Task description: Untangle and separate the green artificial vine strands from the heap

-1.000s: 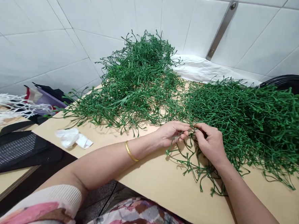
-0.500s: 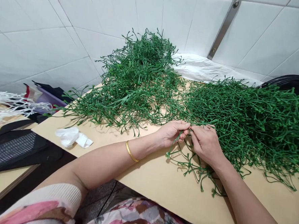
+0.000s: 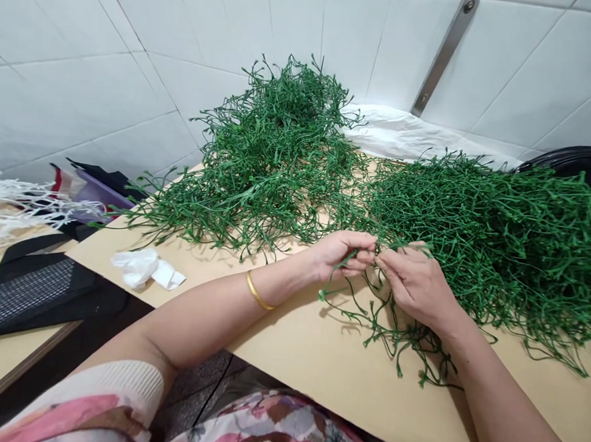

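My left hand (image 3: 346, 254) is closed in a pinch on a thin green cord-like stem (image 3: 327, 286), whose tip hangs down below the fingers. Right beside it, my right hand (image 3: 414, 281) pinches green stem pieces too, with one end poking out above the knuckles. The fingertips of both hands nearly meet, and exactly where the strands cross between them is hard to make out. Below the hands, several loose green stems (image 3: 393, 340) with small budded ends lie on the table (image 3: 288, 340).
A tall heap of green stems (image 3: 281, 133) rises at the back, and a wide one (image 3: 505, 227) lies to the right. Crumpled white tissue (image 3: 145, 268) rests near the left edge. White strands (image 3: 26, 204) and black mesh fabric (image 3: 25, 291) lie farther left. A tiled wall (image 3: 227, 23) stands behind.
My hands have drawn slightly apart, the right one moving a little right. My left fingers have loosened somewhat, and a stem end now shows above my right hand.
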A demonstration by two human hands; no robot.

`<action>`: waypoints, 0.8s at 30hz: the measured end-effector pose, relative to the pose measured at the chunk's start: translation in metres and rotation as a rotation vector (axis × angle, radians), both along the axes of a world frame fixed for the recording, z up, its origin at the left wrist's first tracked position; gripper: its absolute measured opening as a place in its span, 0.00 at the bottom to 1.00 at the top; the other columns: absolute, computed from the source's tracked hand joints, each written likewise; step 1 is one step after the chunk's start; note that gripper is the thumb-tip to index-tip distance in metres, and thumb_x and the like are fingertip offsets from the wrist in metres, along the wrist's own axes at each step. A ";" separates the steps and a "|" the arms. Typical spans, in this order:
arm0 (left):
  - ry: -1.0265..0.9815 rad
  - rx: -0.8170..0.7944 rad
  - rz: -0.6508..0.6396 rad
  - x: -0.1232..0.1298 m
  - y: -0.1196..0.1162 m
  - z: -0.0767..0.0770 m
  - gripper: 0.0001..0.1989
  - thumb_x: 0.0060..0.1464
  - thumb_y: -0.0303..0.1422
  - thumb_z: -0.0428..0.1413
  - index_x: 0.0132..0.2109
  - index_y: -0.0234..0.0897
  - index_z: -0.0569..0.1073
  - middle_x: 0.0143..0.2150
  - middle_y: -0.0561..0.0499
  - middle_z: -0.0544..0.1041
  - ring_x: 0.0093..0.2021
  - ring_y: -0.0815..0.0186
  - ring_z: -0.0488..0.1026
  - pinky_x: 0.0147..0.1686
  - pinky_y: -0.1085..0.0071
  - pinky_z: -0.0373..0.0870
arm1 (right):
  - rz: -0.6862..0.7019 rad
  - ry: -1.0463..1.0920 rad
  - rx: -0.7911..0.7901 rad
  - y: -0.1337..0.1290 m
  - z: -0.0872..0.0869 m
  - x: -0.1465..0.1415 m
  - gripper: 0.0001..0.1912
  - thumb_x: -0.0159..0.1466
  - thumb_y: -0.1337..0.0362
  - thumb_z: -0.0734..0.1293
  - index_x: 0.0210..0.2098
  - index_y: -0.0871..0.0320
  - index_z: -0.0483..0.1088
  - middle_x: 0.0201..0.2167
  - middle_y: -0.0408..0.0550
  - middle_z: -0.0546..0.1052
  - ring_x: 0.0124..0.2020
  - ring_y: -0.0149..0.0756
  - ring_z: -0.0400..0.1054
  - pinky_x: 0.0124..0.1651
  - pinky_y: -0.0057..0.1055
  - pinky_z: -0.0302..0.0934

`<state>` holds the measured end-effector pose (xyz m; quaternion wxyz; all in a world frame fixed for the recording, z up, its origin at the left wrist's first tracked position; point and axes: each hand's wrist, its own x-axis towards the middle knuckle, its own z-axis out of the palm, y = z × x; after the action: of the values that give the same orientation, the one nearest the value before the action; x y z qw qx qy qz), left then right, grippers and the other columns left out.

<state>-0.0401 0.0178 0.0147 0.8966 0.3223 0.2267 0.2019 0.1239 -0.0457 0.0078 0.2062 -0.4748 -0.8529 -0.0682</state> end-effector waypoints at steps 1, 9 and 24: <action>-0.044 -0.024 -0.005 -0.002 0.002 0.002 0.10 0.52 0.28 0.50 0.24 0.33 0.59 0.17 0.59 0.54 0.12 0.81 0.48 0.11 0.83 0.43 | 0.018 -0.005 -0.024 0.000 0.000 0.001 0.13 0.63 0.68 0.54 0.24 0.58 0.62 0.18 0.43 0.65 0.23 0.31 0.53 0.34 0.30 0.45; 0.192 0.174 0.209 0.005 0.001 -0.008 0.08 0.51 0.26 0.52 0.26 0.33 0.61 0.18 0.56 0.65 0.14 0.79 0.59 0.14 0.81 0.57 | -0.087 -0.137 -0.132 -0.003 -0.003 -0.002 0.10 0.63 0.62 0.57 0.35 0.57 0.69 0.33 0.48 0.71 0.34 0.34 0.63 0.37 0.32 0.47; 0.318 0.350 0.328 0.011 -0.009 -0.014 0.03 0.50 0.23 0.50 0.32 0.35 0.63 0.15 0.58 0.65 0.12 0.76 0.60 0.12 0.80 0.54 | -0.342 0.032 0.513 -0.004 -0.001 0.003 0.05 0.59 0.65 0.62 0.28 0.58 0.67 0.30 0.49 0.71 0.30 0.33 0.62 0.33 0.31 0.51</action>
<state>-0.0292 0.0085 0.0003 0.7360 0.4588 0.3754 0.3270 0.1267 -0.0499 0.0065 0.3183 -0.5451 -0.7121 -0.3073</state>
